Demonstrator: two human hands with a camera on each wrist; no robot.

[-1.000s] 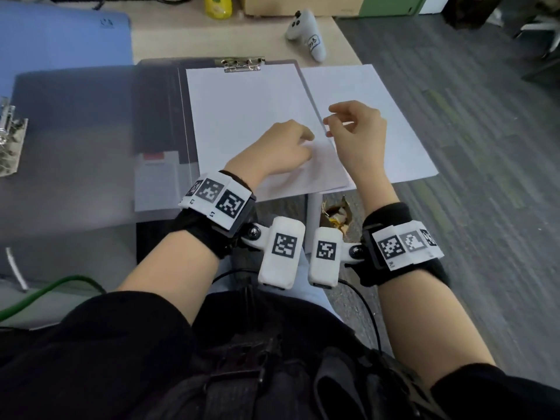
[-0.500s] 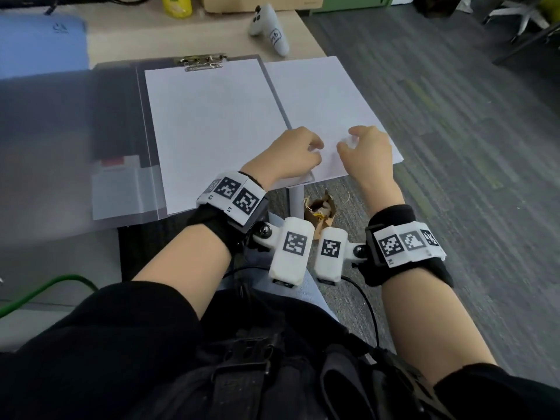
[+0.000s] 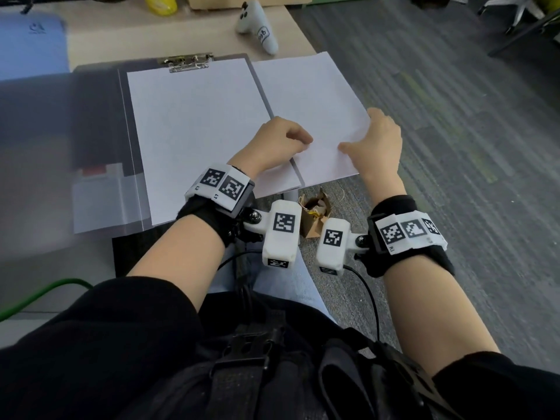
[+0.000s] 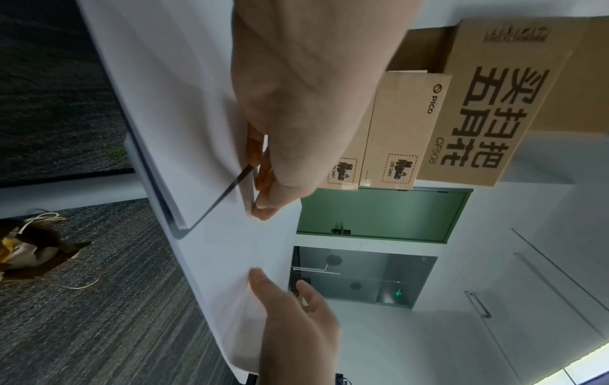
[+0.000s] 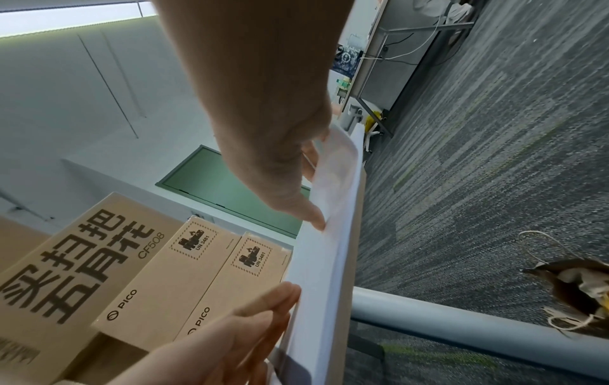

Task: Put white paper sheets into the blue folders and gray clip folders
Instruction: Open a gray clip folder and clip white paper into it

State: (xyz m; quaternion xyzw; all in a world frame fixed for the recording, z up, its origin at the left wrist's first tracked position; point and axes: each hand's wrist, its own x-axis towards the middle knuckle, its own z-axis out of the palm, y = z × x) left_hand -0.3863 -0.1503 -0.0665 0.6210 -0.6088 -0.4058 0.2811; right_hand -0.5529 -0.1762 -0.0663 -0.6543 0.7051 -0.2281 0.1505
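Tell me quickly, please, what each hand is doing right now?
Left hand: fingers curled, pinching the near edge of the loose paper sheet.
Right hand: gripping the same sheet's right edge, thumb on top.

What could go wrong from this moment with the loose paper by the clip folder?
The paper stack overhangs the desk edge, so sheets may slide to the floor. The right hand lifts a corner that is already bowing, so it may crease. The left hand pinches near the clip folder edge, so it could drag extra sheets.
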